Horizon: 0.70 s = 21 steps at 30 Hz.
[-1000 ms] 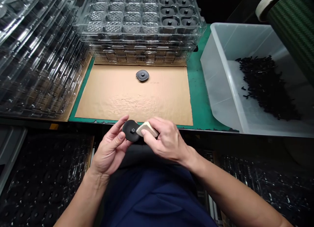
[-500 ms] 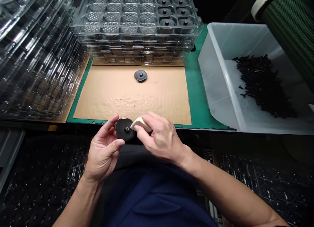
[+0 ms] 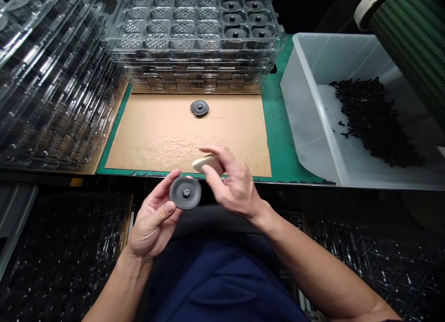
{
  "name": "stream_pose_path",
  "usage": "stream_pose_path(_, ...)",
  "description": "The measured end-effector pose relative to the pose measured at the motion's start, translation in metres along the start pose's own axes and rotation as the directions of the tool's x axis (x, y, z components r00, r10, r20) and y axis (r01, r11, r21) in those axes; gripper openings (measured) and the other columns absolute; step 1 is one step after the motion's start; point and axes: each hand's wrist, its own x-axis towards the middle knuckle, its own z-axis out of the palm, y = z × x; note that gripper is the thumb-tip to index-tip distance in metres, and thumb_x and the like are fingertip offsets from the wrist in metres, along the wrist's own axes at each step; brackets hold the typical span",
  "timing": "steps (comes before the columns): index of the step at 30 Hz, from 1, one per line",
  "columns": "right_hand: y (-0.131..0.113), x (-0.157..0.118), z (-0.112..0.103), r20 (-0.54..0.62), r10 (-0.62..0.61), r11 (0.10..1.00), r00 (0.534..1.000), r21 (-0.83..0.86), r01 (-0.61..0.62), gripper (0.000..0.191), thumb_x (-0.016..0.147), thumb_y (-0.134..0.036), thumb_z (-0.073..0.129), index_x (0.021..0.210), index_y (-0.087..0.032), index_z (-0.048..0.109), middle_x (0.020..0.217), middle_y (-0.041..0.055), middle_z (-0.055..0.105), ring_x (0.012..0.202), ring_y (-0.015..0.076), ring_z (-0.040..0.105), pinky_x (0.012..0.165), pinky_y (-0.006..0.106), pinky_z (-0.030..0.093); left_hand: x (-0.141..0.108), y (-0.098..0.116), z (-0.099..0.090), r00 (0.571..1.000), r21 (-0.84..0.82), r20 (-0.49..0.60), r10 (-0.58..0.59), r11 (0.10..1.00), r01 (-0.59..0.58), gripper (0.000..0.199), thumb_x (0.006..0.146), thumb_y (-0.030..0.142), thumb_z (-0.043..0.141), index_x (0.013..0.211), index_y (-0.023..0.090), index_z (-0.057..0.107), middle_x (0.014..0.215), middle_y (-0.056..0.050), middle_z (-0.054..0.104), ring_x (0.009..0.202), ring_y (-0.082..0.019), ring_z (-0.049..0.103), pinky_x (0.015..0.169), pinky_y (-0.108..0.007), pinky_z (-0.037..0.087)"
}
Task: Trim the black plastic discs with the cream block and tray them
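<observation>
Between thumb and fingers, my left hand (image 3: pixel 155 217) holds a round black disc (image 3: pixel 193 200) by its left side, its small metal-tipped centre stub facing up. My right hand (image 3: pixel 236 185) grips a cream-coloured pad (image 3: pixel 205 163), just above and right of the disc and apart from it. Farther back on the brown cardboard sheet (image 3: pixel 139 127) lies a second black disc (image 3: pixel 199 108), also with its stub up.
Stacked clear trays (image 3: pixel 194 76) stand behind the cardboard, the top one with several black discs at its right. More clear trays (image 3: pixel 45 81) rise at the left. A translucent bin (image 3: pixel 313 99) at the right holds small black pieces (image 3: pixel 382 123).
My right hand has lifted the cream pad off the held disc. The disc in my left hand has moved slightly right and down and now faces up more fully.
</observation>
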Motion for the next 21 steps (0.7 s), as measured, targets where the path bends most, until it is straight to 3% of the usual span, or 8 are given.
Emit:
stream_pose_path(2,0.003,-0.005,-0.004,-0.027,0.164,0.984,0.986,0.071,-0.162,0.023,0.102,-0.023,0.054,0.119,-0.018,0.069,0.099,0.0028,0.069,0.082,0.0144,0.062,0.075,0.026,0.050,0.000,0.000,0.003,0.999,-0.022,0.002,0.043,0.999,-0.043,0.059,0.078,0.031,0.092,0.134,0.031,0.073,0.134,-0.006,0.074,0.130,-0.026,0.066,0.109,-0.029,0.054)
stream_pose_path(4,0.004,-0.014,-0.006,0.113,0.289,0.942,0.951,0.142,-0.303,0.022,0.104,-0.032,0.054,0.106,-0.018,0.071,0.086,-0.0002,0.065,0.074,0.0129,0.058,0.068,0.024,0.046,-0.001,0.001,0.005,0.998,-0.017,0.011,0.062,0.998,-0.062,0.058,0.080,0.030,0.090,0.135,0.032,0.072,0.137,-0.006,0.072,0.134,-0.028,0.063,0.111,-0.033,0.054)
stream_pose_path(6,0.003,-0.024,-0.003,0.265,0.324,0.904,0.908,0.197,-0.380,0.029,0.105,-0.040,0.054,0.095,-0.017,0.069,0.076,-0.0021,0.059,0.068,0.0116,0.053,0.063,0.024,0.041,-0.001,0.001,0.006,0.998,0.011,0.022,0.053,0.999,-0.053,0.055,0.081,0.028,0.088,0.134,0.032,0.073,0.138,-0.007,0.072,0.134,-0.028,0.063,0.111,-0.034,0.054)
stream_pose_path(8,0.001,-0.032,0.003,0.306,0.314,0.896,0.898,0.218,-0.388,0.032,0.105,-0.041,0.055,0.085,-0.017,0.063,0.073,-0.0031,0.054,0.066,0.0107,0.048,0.062,0.024,0.038,0.001,0.001,0.009,0.999,0.078,0.009,0.043,0.996,-0.044,0.050,0.083,0.028,0.087,0.131,0.031,0.075,0.133,-0.008,0.074,0.130,-0.027,0.066,0.108,-0.033,0.055)
stream_pose_path(13,-0.005,-0.042,0.013,0.234,0.183,0.967,0.955,0.131,-0.217,0.035,0.101,-0.029,0.055,0.069,-0.019,0.049,0.068,-0.0030,0.049,0.064,0.0112,0.045,0.064,0.027,0.036,0.016,-0.001,0.015,0.974,0.380,-0.155,0.166,0.920,-0.096,0.029,0.074,0.033,0.095,0.098,0.021,0.085,0.099,-0.006,0.081,0.093,-0.019,0.073,0.083,-0.022,0.057)
stream_pose_path(15,-0.006,-0.042,0.012,0.212,0.208,0.958,0.955,0.154,-0.243,0.031,0.101,-0.030,0.055,0.072,-0.018,0.054,0.070,-0.0024,0.052,0.066,0.0114,0.047,0.065,0.027,0.037,0.022,-0.001,0.018,0.971,0.386,-0.178,0.160,0.919,-0.080,0.029,0.071,0.034,0.097,0.093,0.020,0.085,0.091,-0.005,0.080,0.081,-0.015,0.069,0.072,-0.018,0.054)
stream_pose_path(18,-0.005,-0.042,0.008,0.156,0.339,0.896,0.928,0.245,-0.369,0.032,0.102,-0.038,0.055,0.077,-0.018,0.058,0.070,-0.0029,0.051,0.065,0.0114,0.046,0.062,0.025,0.037,0.024,-0.003,0.027,0.984,0.272,-0.168,0.066,0.962,-0.018,0.039,0.073,0.034,0.094,0.109,0.021,0.083,0.093,-0.005,0.079,0.076,-0.013,0.068,0.067,-0.017,0.054)
stream_pose_path(21,-0.001,-0.042,0.007,0.086,0.431,0.858,0.898,0.269,-0.438,0.035,0.103,-0.045,0.057,0.080,-0.018,0.059,0.070,-0.0031,0.050,0.064,0.0115,0.043,0.060,0.024,0.036,0.022,-0.010,0.037,0.994,0.182,-0.110,0.015,0.983,0.005,0.060,0.074,0.030,0.094,0.130,0.027,0.075,0.115,-0.006,0.078,0.100,-0.017,0.071,0.086,-0.021,0.057)
